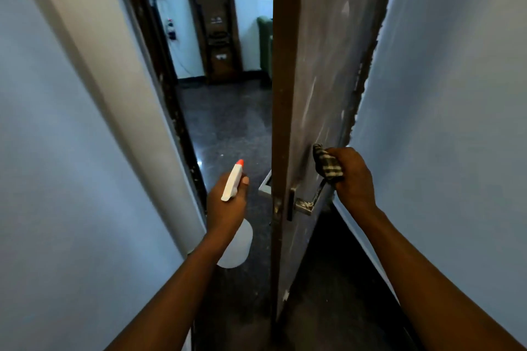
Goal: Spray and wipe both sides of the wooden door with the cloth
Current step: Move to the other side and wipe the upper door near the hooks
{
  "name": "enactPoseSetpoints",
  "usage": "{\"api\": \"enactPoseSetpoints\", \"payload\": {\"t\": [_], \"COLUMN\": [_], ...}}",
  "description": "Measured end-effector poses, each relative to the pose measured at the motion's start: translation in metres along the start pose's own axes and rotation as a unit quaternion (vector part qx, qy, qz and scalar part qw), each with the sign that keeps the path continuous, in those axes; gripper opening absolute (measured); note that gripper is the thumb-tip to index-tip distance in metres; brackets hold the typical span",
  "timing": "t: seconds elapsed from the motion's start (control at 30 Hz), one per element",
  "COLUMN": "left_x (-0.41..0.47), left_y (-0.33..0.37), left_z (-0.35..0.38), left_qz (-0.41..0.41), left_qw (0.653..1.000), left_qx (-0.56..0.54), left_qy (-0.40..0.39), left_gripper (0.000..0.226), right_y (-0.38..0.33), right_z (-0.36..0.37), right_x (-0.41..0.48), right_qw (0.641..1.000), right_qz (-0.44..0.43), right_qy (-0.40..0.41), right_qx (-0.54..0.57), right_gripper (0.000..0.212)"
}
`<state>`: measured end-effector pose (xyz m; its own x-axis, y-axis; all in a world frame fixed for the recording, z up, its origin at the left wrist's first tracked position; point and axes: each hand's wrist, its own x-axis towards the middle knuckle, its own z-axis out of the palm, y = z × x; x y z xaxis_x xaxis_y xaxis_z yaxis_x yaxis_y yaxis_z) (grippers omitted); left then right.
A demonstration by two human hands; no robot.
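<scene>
The door [322, 65] stood ajar, edge-on. A cloth [328, 164] was gripped by the right hand [353, 177] at one o'clock of the handle [306, 204]. A spray bottle [232, 179] was clutched by the left hand [225, 205] at nine o'clock. Firm, overlapping strokes would probably be best used.

open doorway gap left of door [319, 71] (edge-on), wall [456, 94] crowding its right

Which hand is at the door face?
The right hand, gripping the checked cloth by the door above the lever handle; the left hand holds the spray bottle in the doorway gap.
</scene>
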<state>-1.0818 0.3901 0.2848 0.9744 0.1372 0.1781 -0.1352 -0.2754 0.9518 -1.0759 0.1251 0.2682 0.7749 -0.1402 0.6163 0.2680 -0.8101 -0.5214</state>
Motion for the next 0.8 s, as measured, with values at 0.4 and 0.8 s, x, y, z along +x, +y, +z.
{"api": "enactPoseSetpoints", "payload": {"t": [0.4, 0.8], "left_x": [0.070, 0.129], "left_y": [-0.002, -0.024], "left_z": [-0.037, -0.064], "left_qz": [-0.054, -0.064], "left_qw": [0.994, 0.986], "left_qx": [-0.033, -0.003], "left_qy": [0.092, 0.154], "left_gripper": [0.040, 0.023], "right_y": [-0.021, -0.016], "right_z": [0.104, 0.209], "right_x": [0.070, 0.143], "right_qw": [0.975, 0.925], "right_qz": [-0.185, -0.215], "right_qy": [-0.026, -0.242], "right_qx": [-0.118, -0.198], "right_gripper": [0.042, 0.057]}}
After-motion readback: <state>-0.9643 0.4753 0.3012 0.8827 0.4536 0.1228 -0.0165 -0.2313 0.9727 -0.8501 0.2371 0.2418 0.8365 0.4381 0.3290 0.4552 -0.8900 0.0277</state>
